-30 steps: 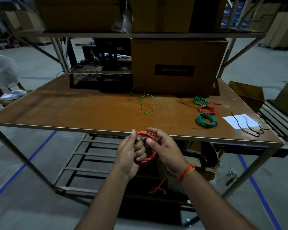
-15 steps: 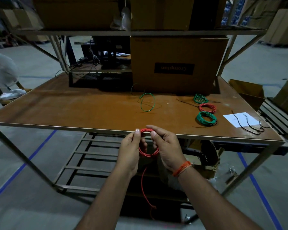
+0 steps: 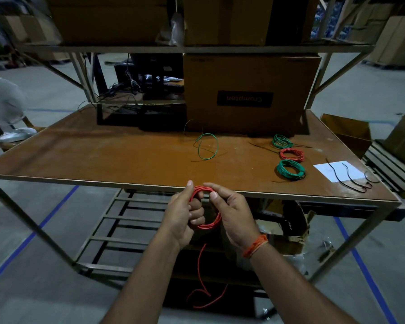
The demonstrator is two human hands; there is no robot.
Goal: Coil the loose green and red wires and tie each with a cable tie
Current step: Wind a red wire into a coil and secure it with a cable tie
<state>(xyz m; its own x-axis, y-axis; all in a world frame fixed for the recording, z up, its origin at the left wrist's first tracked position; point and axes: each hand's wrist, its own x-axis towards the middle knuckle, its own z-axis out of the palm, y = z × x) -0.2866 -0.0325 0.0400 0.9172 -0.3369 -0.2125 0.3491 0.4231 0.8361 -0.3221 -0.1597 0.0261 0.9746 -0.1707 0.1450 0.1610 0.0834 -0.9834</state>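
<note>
The brown table carries a cardboard box at its back edge, three tied coils near its right edge and a loose green wire in the middle. Just in front of its near edge, the left hand and right hand both pinch the red wire coil — its free end hangs down.

The brown table carries a cardboard box, loose green wire, three tied coils, white paper, probably cable ties
</note>
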